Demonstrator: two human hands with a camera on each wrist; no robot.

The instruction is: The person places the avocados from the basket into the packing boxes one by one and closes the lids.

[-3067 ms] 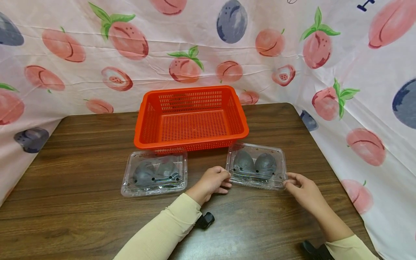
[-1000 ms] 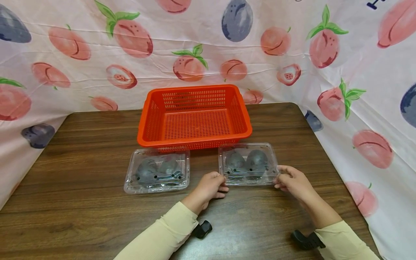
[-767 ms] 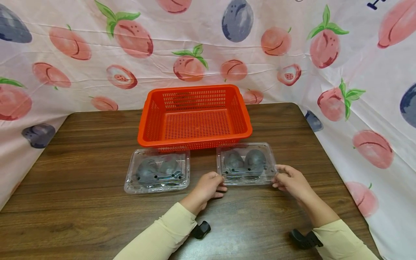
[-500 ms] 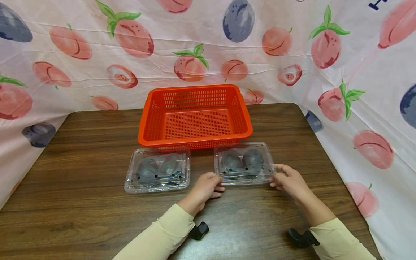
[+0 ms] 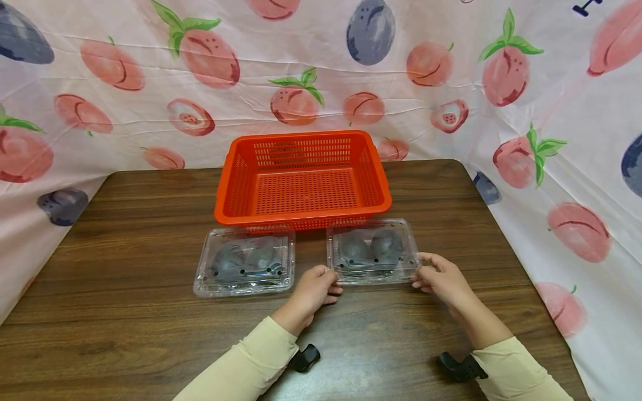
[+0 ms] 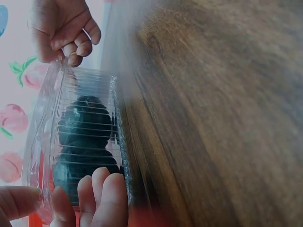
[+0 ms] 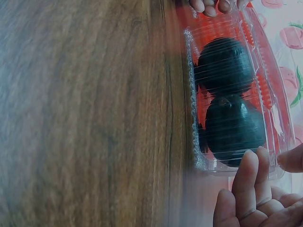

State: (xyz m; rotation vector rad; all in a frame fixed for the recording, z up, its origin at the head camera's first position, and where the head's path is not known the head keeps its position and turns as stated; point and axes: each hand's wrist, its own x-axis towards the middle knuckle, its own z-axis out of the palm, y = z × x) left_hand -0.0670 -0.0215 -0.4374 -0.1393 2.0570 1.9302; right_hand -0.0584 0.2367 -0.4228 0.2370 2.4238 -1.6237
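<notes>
A clear plastic clamshell box (image 5: 372,257) with two dark, round, fruit-like items (image 7: 235,125) inside sits on the table in front of the orange basket. My left hand (image 5: 312,292) pinches the box's near left corner. At the near right corner, my right hand (image 5: 443,280) grips the rim between thumb and fingers. Both wrist views show the thumbs at the rim and fingertips against the ribbed side. A second clear clamshell box (image 5: 246,263) stands to the left, untouched, with two similar dark items seen dimly through its lid.
The orange perforated basket (image 5: 303,217) stands at the back of the brown wooden table (image 5: 125,312), just behind both boxes. A fruit-printed cloth (image 5: 321,50) hangs behind and to the right. Black straps with mounts (image 5: 305,358) sit at both wrists.
The right-hand box has slid left toward the other box and turned squarer to the basket, with both hands moving along. The left box and basket have stayed put; the view shifted slightly.
</notes>
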